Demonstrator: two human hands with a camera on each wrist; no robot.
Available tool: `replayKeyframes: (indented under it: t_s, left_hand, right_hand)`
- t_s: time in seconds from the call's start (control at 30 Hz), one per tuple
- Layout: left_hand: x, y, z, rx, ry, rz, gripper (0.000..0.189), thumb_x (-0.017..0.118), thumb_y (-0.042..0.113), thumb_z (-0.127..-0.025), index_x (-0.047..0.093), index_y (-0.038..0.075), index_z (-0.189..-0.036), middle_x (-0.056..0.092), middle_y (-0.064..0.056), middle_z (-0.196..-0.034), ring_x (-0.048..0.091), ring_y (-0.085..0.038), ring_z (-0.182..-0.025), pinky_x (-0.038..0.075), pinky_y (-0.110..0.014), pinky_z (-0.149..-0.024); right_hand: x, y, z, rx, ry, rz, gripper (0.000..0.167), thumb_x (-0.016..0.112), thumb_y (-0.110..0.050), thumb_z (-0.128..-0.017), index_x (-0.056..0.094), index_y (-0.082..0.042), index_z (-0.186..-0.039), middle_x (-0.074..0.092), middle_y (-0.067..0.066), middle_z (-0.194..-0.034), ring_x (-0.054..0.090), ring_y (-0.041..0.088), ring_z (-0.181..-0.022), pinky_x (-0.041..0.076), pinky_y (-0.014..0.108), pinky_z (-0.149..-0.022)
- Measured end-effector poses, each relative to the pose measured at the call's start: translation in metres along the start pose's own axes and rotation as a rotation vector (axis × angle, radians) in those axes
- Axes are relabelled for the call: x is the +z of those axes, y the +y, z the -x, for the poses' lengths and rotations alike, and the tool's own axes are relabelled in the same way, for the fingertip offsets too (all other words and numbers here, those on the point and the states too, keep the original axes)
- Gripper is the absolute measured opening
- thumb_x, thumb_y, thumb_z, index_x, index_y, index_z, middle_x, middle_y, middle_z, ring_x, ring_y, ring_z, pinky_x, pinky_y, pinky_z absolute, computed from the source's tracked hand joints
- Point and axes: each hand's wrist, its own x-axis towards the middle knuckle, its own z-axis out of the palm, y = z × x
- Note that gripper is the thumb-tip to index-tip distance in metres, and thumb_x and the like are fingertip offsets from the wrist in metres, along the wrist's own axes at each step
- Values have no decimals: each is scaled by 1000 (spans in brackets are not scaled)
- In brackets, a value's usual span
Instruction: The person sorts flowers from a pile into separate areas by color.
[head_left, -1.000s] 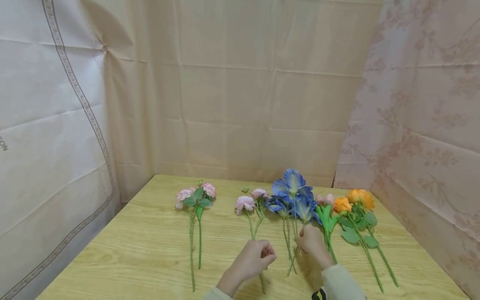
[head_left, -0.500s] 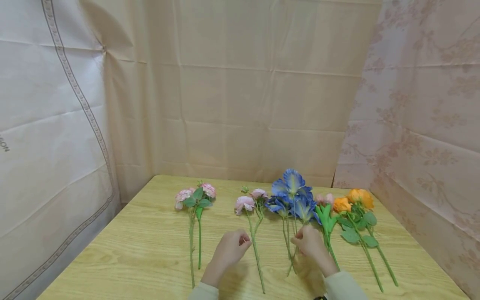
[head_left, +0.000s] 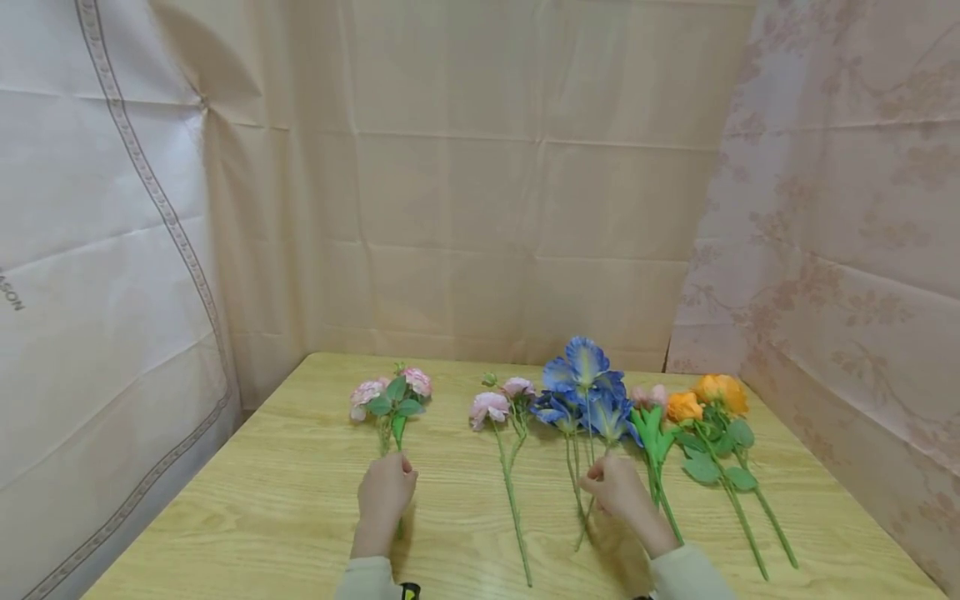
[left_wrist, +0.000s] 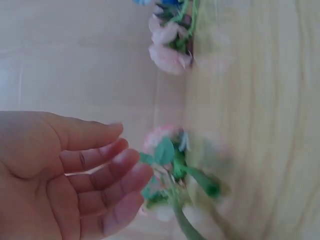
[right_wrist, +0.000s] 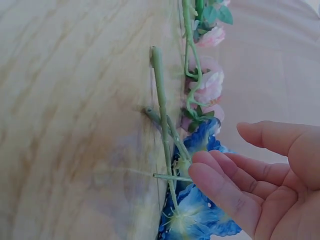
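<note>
My left hand (head_left: 385, 493) is over the stems of the pink flowers (head_left: 367, 395) on the left of the table. In the left wrist view its thumb is apart from the loosely bent fingers (left_wrist: 131, 172), with nothing between them; the pink blooms and a green stem (left_wrist: 204, 181) are just beyond. My right hand (head_left: 619, 487) hovers by the stems of the blue flowers (head_left: 587, 367). Its thumb and fingers (right_wrist: 220, 182) are also parted in the right wrist view, and a short stem end (right_wrist: 170, 177) passes behind a fingertip.
Pale pink flowers (head_left: 489, 408) lie between the hands. Right of the blue ones are a green-leaved pink flower (head_left: 654, 442) and orange flowers (head_left: 720, 395). The wooden table (head_left: 277, 483) meets hanging cloth (head_left: 450, 208) at its back and sides.
My left hand has moved left, from the pale pink flowers' stem to the stems of the leftmost pink flowers. My right hand stays almost in place by the blue flowers.
</note>
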Motion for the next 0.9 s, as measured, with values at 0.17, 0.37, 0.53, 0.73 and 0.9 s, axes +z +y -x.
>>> replayKeyframes:
  t_s: [0.17,0.37,0.53,0.73,0.9]
  left_hand:
    - [0,-12,-2,-98,-35,-45,24,60,1,-76,45,5,-58,45,-4,-59,43,-18,-52,37,-33,-44]
    - [-1,-16,-1,-156,-55,-16,10,57,-4,-75,50,-2,-68,48,-8,-60,48,-21,-53,40,-33,-44]
    - [-2,-23,-1,-208,-70,8,4,52,-7,-76,52,-8,-80,52,-14,-67,52,-25,-58,43,-36,-47]
    - [-2,-31,-1,-220,-125,17,5,53,-6,-76,53,-5,-71,48,-10,-63,46,-22,-55,40,-32,-45]
    - [1,-34,-3,-207,-144,30,5,50,-9,-78,55,-11,-79,47,-9,-60,45,-19,-52,37,-27,-44]
  right_hand:
    - [1,1,0,4,-15,-6,9,64,-4,-78,61,4,-76,51,3,-52,45,10,-37,40,24,-39]
    - [2,1,1,5,-14,-10,9,65,-4,-77,60,2,-73,52,2,-56,47,11,-38,40,24,-38]
    - [2,1,2,-1,-24,-6,9,65,-4,-77,61,1,-72,53,4,-55,48,12,-37,40,24,-38]
    - [4,3,3,-17,-34,-18,8,65,-3,-77,62,2,-73,54,4,-54,48,12,-38,41,24,-38]
    - [5,3,3,2,-62,-14,8,64,-5,-78,62,2,-75,52,4,-51,45,10,-38,40,24,-39]
